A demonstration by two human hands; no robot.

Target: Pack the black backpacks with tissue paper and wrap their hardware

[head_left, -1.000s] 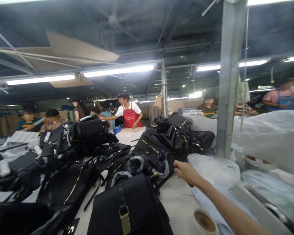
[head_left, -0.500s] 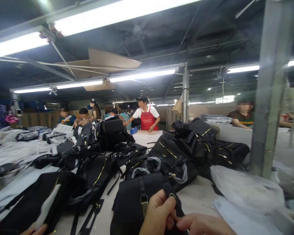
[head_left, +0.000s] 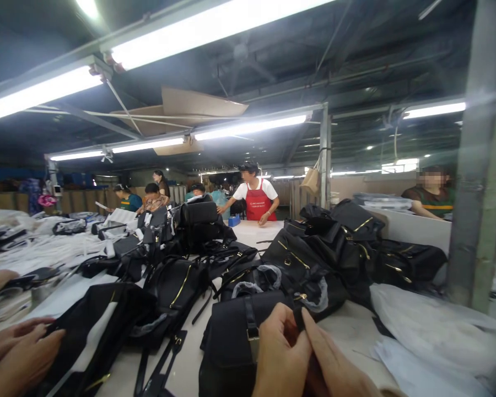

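Note:
In front of me a black backpack with a front flap and a metal buckle lies on the table. My left hand is closed at the bag's right side, its thumb and fingers pinching a short black strap. Pressed against the same strap from the right is my right hand, fingers together. The strap's end sticks up between the two hands, and its lower part is hidden by my fingers.
At left, a co-worker's hands handle another black bag. Piled black bags with gold zippers lie ahead. Clear plastic lies to the right beside a metal post. A person in a red apron stands beyond.
My hands have come up slightly, and the black strap now shows between them. My view has shifted left. The co-worker's hands at left have moved up along their bag.

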